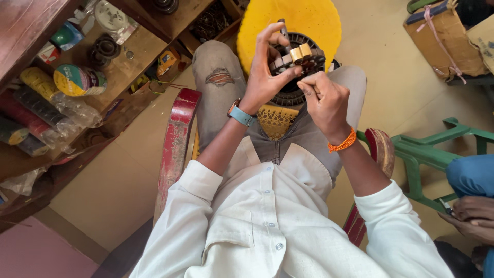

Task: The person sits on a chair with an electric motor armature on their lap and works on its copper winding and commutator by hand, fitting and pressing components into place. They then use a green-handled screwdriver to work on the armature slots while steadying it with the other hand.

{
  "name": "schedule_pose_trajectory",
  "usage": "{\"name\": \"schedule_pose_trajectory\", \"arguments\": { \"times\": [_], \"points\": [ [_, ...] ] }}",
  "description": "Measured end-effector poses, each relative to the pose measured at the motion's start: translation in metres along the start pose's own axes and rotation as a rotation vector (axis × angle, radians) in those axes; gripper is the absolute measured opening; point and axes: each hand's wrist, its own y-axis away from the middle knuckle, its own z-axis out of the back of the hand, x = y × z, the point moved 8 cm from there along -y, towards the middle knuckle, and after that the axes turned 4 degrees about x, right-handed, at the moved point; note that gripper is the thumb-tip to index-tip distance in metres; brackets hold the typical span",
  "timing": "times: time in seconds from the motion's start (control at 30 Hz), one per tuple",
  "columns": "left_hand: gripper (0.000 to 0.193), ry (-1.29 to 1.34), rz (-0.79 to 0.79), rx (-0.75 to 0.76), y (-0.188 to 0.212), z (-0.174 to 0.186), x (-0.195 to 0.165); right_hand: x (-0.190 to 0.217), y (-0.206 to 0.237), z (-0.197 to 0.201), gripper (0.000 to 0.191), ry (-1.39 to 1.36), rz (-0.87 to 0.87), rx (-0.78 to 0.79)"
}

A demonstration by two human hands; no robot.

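Workshop floor, yellow stool ahead of knees. Round wound coil part sits over lap, between hands. Left hand wraps its left rim; right hand curled, fingertips pinching near edge, equally close.

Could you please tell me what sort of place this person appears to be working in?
Probably a small electrical repair workshop. The left hand and right hand hold a round dark motor stator with copper-coloured windings, and the wooden shelves alongside carry rolls of coloured insulating tape and spare round metal parts.
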Motion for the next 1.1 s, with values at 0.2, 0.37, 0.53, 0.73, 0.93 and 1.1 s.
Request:
{"name": "schedule_pose_trajectory", "arguments": {
  "times": [0.2, 0.37, 0.53, 0.73, 0.93, 1.1],
  "points": [
    [0.067, -0.077, -0.03, 0.052, -0.005, -0.007, -0.002, -0.023, 0.027, -0.023, 0.012, -0.03, -0.087, 0.2],
    [0.036, -0.188, -0.06, 0.029, -0.009, -0.007, -0.001, -0.018, 0.018, 0.006, 0.019, -0.034, 0.058, 0.134],
    [0.035, -0.154, -0.017, 0.043, -0.01, -0.007, 0.004, -0.018, -0.017, 0.053, 0.012, -0.084, -0.054, -0.074],
    [0.038, -0.141, -0.016, 0.092, -0.01, -0.01, 0.004, 0.014, -0.039, 0.033, 0.02, -0.008, -0.005, -0.149],
    [0.041, -0.131, -0.084, 0.072, -0.011, -0.011, 0.001, 0.027, -0.029, 0.028, 0.011, 0.109, -0.03, -0.307],
    [0.038, -0.153, -0.098, 0.051, -0.012, -0.012, -0.004, 0.022, -0.027, 0.024, 0.01, 0.083, -0.136, -0.37]
  ]
}}
